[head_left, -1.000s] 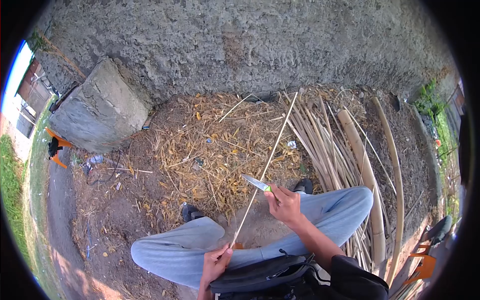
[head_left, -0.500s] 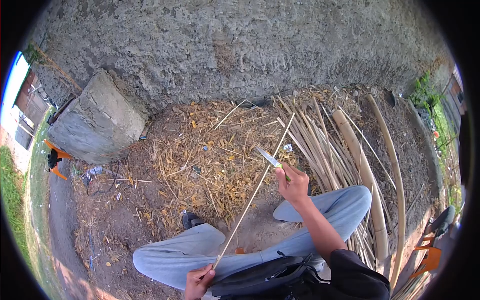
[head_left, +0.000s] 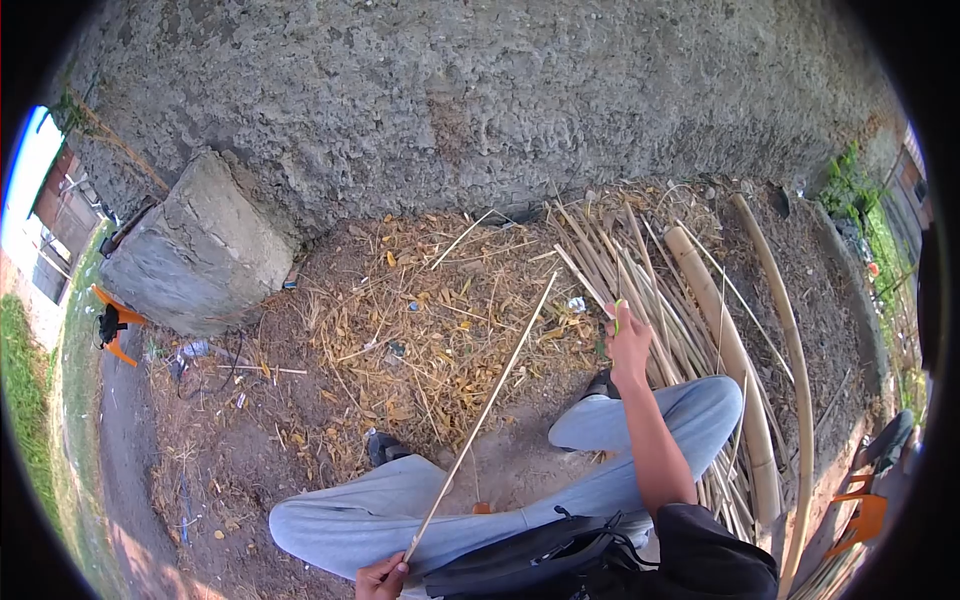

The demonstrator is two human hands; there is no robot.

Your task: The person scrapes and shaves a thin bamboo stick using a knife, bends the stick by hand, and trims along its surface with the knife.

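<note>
A long thin bamboo strip [head_left: 487, 408] slants up and to the right across my lap, its far end above the leaf-strewn ground. Its near end is pinched in my left hand [head_left: 381, 577], low in the view. My right hand [head_left: 628, 345] is closed on the green handle of a knife [head_left: 620, 308], away from the strip and near the left edge of a pile of split bamboo strips [head_left: 660, 295]. The blade points upward and is hard to make out against the pile.
Two thick bamboo poles [head_left: 725, 345] lie at the right. A concrete block [head_left: 215, 240] stands at the left against the rough wall [head_left: 480, 90]. Orange objects show at both sides. Dry leaves [head_left: 400, 360] cover the ground beyond my bent legs.
My right hand with the knife has moved forward and right, away from the strip. My left hand has moved down and left, drawing the strip nearer to me.
</note>
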